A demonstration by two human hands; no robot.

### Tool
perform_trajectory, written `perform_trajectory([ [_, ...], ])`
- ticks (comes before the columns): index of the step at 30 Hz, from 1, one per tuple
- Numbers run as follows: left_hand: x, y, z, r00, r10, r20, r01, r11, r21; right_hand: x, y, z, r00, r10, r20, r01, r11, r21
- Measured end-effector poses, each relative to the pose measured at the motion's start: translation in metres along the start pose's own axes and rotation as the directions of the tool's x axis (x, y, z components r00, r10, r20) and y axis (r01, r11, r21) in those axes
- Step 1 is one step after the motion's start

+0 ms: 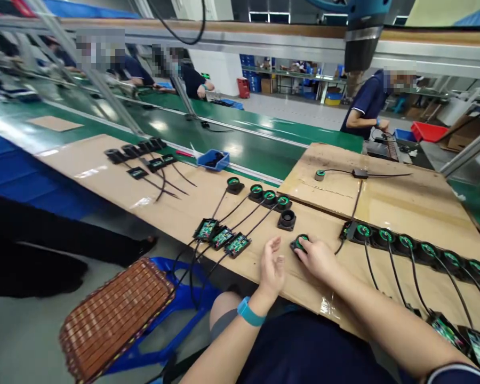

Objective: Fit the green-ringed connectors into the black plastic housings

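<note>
Nearest, the right hand [318,260] grips a round green-topped socket [301,243], left hand [272,266] open beside it; finished-looking rows lie left and right

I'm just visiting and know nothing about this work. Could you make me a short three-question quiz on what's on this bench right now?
1. True or false: the right hand rests on a round black part with a green centre.
2. What does the left hand hold? A) a screwdriver B) nothing, it is open above the cardboard sheet C) a cable
3. What colour is the wristband on the left arm?

Key:
1. True; the fingers cover part of it.
2. B; the palm is open and empty, beside the right hand.
3. Blue.
</note>
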State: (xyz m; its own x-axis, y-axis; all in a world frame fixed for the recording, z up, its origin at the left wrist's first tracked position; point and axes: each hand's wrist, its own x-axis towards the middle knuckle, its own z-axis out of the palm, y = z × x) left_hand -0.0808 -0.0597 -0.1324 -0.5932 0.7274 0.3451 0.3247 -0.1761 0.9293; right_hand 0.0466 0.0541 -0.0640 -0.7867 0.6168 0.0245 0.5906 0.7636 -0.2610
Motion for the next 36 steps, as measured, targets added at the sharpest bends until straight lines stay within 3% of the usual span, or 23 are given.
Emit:
perform_trajectory([
  [3,0.0,0.001,-0.001,1.0,0.015,0.013,-0.015,1.0,0.025,0.0,0.008,-0.022,0.997,-0.062,0.041,0.058,0.993,0.107],
  [5,0.0,0.002,0.0,0.999,0.027,0.02,-0.028,0.999,0.047,-0.003,0.024,-0.043,0.995,-0.091,0.038,0.088,0.993,0.084],
  [9,0.001,0.006,0.003,0.996,0.067,0.05,-0.075,0.981,0.18,-0.006,0.079,-0.078,0.997,-0.008,0.073,0.026,0.965,-0.262],
  [13,0.001,0.012,0.007,0.96,0.127,0.25,-0.204,0.927,0.313,-0.007,0.12,-0.083,0.969,0.048,0.244,0.062,0.903,-0.426],
  [16,-0.001,0.012,0.011,0.912,0.169,0.373,-0.307,0.885,0.351,-0.004,0.127,-0.08,0.965,0.018,0.26,0.102,0.891,-0.443],
  [19,-0.001,0.008,0.013,0.917,0.186,0.352,-0.321,0.869,0.377,0.0,0.122,-0.092,0.974,0.001,0.225,0.102,0.889,-0.446],
  [22,0.0,0.004,0.015,0.938,0.192,0.29,-0.297,0.878,0.377,-0.01,0.109,-0.121,0.994,-0.057,0.094,0.093,0.889,-0.449],
  [25,0.004,0.001,0.017,0.936,0.231,0.264,-0.323,0.861,0.393,-0.042,0.09,-0.149,0.99,-0.122,-0.065,0.077,0.88,-0.469],
  [27,0.01,-0.001,0.021,0.928,0.259,0.27,-0.353,0.844,0.404,-0.073,0.077,-0.156,0.979,-0.169,-0.113,0.096,0.873,-0.477],
  [29,0.02,-0.004,0.026,0.912,0.273,0.307,-0.384,0.833,0.398,-0.108,0.064,-0.15,0.983,-0.171,-0.071,0.121,0.881,-0.457],
  [31,0.033,-0.007,0.034,0.891,0.267,0.368,-0.405,0.834,0.375,-0.139,0.05,-0.134,0.995,-0.098,0.031,0.102,0.913,-0.394],
  [33,0.05,-0.01,0.044,0.87,0.236,0.434,-0.403,0.846,0.349,-0.164,0.036,-0.113,0.993,0.016,0.12,0.019,0.959,-0.282],
  [36,0.075,-0.01,0.065,0.831,0.166,0.531,-0.379,0.868,0.321,-0.185,0.018,-0.082,0.967,0.194,0.167,-0.182,0.98,-0.083],
])
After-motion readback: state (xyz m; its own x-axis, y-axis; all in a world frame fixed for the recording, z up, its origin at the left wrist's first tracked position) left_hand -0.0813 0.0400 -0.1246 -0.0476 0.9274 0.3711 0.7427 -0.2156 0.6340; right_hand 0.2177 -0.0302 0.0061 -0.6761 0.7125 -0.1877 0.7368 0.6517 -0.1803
